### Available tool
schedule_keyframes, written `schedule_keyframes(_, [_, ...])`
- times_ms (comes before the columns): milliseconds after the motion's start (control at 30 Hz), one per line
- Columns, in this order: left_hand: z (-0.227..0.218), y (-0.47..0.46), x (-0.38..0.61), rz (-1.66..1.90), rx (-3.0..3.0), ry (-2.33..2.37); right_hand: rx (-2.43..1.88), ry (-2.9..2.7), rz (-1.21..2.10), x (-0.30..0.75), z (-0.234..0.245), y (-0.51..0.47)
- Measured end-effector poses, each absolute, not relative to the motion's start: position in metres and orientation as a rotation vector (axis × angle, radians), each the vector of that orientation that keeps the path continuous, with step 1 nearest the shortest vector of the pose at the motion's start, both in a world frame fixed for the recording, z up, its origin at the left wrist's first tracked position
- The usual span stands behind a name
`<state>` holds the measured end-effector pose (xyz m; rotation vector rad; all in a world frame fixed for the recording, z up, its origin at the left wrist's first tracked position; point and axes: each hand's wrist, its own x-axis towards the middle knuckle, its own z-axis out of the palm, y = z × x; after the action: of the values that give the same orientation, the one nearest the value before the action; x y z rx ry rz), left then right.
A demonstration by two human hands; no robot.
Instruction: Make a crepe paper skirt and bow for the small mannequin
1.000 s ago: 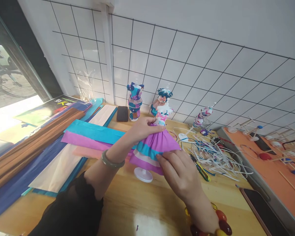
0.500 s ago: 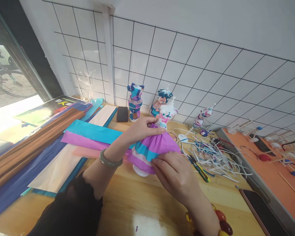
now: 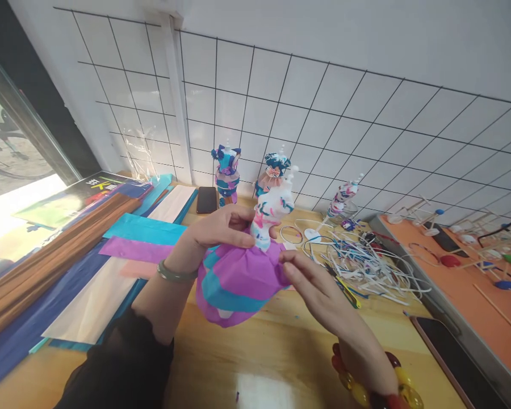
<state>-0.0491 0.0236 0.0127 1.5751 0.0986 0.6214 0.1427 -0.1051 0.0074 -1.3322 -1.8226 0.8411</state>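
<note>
A small white dress form (image 3: 270, 209) with pink, blue and teal patches leans to the right in front of me. Round its waist sits a gathered crepe paper skirt (image 3: 242, 278) in purple and blue bands. My left hand (image 3: 221, 230) is closed on the dress form at the waist, thumb in front over the skirt's top edge, other fingers partly hidden behind. At the skirt's upper right side, my right hand (image 3: 313, 281) pinches the purple paper between thumb and fingers. The stand under the skirt is mostly covered.
Crepe paper strips (image 3: 140, 227) and a brown paper roll (image 3: 68, 244) lie left. Dressed forms (image 3: 227, 173) stand by the wall, with a phone (image 3: 206, 200) beside them. To the right are tangled white strips (image 3: 366, 261), a yellow cutter (image 3: 349, 295), another phone (image 3: 451, 355) and an orange tray (image 3: 489, 307).
The dress form has come nearer and tilted more to the right. My right hand has moved from the skirt's lower front up to its right side near the waist.
</note>
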Motion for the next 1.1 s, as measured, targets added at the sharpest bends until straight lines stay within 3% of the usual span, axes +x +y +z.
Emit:
schedule_keyframes(133, [0.011, 0.027, -0.054, 0.627, 1.551, 0.129, -1.381, -1.991, 0.978, 0.141, 0.009, -0.107])
schedule_keyframes(333, [0.007, 0.033, -0.056, 0.632, 1.553, 0.091, -1.511, -2.008, 0.853, 0.141, 0.020, -0.124])
schedule_keyframes(467, [0.004, 0.031, -0.053, 0.654, 1.501, 0.032, -1.329, -2.081, 1.003, 0.141, 0.030, -0.136])
schedule_keyframes(700, [-0.004, 0.024, -0.041, 0.635, 1.393, -0.053, -1.320, -1.725, 1.169, 0.138, 0.026, -0.130])
schedule_keyframes(1100, [-0.013, 0.020, -0.030, 0.589, 1.285, -0.081, -1.426, -1.657, 1.037, 0.126, 0.018, -0.130])
